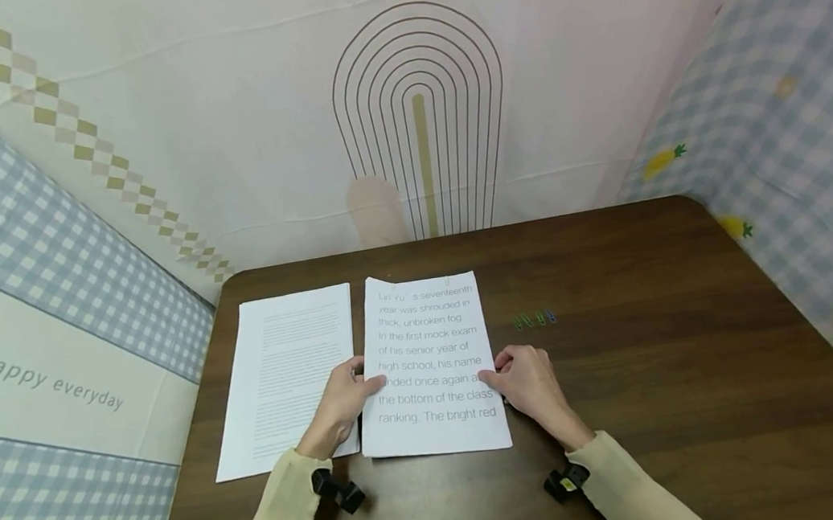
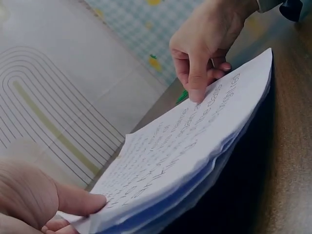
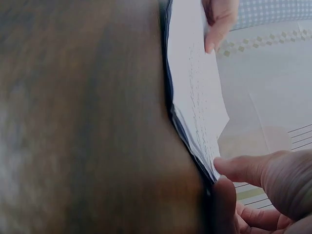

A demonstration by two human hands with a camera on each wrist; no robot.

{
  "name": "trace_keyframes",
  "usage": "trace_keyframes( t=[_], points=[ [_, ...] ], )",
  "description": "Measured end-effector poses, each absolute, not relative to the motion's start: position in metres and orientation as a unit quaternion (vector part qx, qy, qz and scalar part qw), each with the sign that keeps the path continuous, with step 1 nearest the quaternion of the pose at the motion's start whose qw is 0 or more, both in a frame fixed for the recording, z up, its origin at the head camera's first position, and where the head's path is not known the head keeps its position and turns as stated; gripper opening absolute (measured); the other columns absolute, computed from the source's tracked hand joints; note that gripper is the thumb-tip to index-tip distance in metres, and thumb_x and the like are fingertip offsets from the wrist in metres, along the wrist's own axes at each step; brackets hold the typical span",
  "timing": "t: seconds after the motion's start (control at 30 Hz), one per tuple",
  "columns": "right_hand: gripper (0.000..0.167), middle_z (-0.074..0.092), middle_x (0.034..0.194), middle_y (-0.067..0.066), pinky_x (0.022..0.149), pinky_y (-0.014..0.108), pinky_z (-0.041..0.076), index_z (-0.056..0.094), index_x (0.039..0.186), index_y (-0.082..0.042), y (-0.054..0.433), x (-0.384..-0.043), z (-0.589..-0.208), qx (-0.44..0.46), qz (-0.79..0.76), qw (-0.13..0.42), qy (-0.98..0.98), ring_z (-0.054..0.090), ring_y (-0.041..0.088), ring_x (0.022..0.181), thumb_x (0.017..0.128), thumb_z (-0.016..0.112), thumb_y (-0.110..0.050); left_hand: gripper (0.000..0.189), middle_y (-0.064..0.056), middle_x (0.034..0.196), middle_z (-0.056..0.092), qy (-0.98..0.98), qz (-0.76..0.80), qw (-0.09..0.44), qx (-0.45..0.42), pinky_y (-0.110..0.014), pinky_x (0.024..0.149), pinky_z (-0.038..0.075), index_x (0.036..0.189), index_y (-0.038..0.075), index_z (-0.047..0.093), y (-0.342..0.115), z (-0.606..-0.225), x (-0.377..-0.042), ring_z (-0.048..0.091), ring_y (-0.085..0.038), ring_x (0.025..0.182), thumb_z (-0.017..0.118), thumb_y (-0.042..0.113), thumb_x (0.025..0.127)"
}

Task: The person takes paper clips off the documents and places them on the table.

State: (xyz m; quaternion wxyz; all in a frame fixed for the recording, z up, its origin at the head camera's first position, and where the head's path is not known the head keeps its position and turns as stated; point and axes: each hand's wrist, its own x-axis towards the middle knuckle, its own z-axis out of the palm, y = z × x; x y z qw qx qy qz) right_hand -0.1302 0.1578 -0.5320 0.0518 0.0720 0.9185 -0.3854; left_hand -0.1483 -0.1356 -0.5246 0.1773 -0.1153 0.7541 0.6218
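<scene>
A stack of white printed paper sheets (image 1: 429, 332) with large text lies between my two hands, raised off the table along its near edge in the wrist views. My left hand (image 1: 342, 398) pinches its left edge, thumb on top and fingers beneath. On the opposite edge my right hand (image 1: 530, 381) grips likewise, its thumb (image 3: 239, 168) on the printed face. Two small paper clips sit at the far edge of the sheets, one near each corner. In the left wrist view the sheets (image 2: 165, 156) show slightly separated layers at the near side.
Another stack of printed paper (image 1: 293, 365), in small text, lies at the left, partly under my left forearm. Several loose paper clips (image 1: 534, 319), green and blue, lie right of the held sheets on the brown wooden table (image 1: 669, 339). A patterned cloth (image 1: 248, 127) hangs behind.
</scene>
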Motion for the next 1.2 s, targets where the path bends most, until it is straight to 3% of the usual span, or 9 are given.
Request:
trace_keyframes(
  t=[0.4, 0.63, 0.8, 1.03, 1.2],
  points=[
    [0.028, 0.076, 0.081, 0.009, 0.062, 0.028, 0.048, 0.079, 0.098, -0.001, 0.163, -0.126, -0.523, 0.068, -0.409, 0.058, 0.908, 0.062, 0.016, 0.068, 0.095, 0.085, -0.028, 0.033, -0.017, 0.093, 0.082, 0.752, 0.63, 0.153, -0.119, -0.034, 0.065, 0.066, 0.135, -0.001, 0.064, -0.136, -0.524, -0.134, 0.081, -0.023, 0.074, 0.068, -0.004, 0.102],
    [0.032, 0.075, 0.086, 0.009, 0.066, 0.026, 0.048, 0.078, 0.11, -0.002, 0.169, -0.132, -0.501, 0.066, -0.415, 0.013, 0.907, 0.064, 0.017, 0.074, 0.097, 0.084, -0.031, 0.034, -0.018, 0.093, 0.083, 0.745, 0.64, 0.147, -0.114, -0.036, 0.062, 0.066, 0.134, 0.0, 0.063, -0.135, -0.521, -0.121, 0.081, -0.024, 0.074, 0.069, -0.004, 0.101],
    [0.041, 0.077, 0.099, 0.013, 0.072, 0.024, 0.051, 0.074, 0.126, -0.001, 0.175, -0.145, -0.489, 0.056, -0.433, -0.03, 0.899, 0.07, 0.022, 0.085, 0.098, 0.083, -0.03, 0.031, -0.017, 0.097, 0.083, 0.737, 0.647, 0.161, -0.11, -0.036, 0.065, 0.067, 0.132, 0.0, 0.063, -0.136, -0.521, -0.114, 0.082, -0.024, 0.078, 0.069, -0.004, 0.102],
    [0.059, 0.071, 0.131, 0.02, 0.088, 0.032, 0.053, 0.058, 0.149, -0.002, 0.183, -0.173, -0.49, 0.038, -0.48, -0.071, 0.873, 0.073, 0.035, 0.11, 0.099, 0.082, -0.023, 0.029, -0.019, 0.099, 0.084, 0.73, 0.654, 0.173, -0.1, -0.037, 0.069, 0.068, 0.13, -0.001, 0.064, -0.136, -0.521, -0.105, 0.084, -0.027, 0.082, 0.069, -0.005, 0.101],
    [0.06, 0.069, 0.138, 0.019, 0.085, 0.018, 0.054, 0.055, 0.154, -0.008, 0.185, -0.193, -0.491, 0.014, -0.53, -0.064, 0.846, 0.072, 0.03, 0.113, 0.101, 0.08, -0.022, 0.03, -0.019, 0.1, 0.084, 0.726, 0.658, 0.176, -0.092, -0.036, 0.071, 0.068, 0.131, -0.003, 0.063, -0.137, -0.522, -0.101, 0.084, -0.026, 0.082, 0.068, -0.006, 0.101]
  ],
)
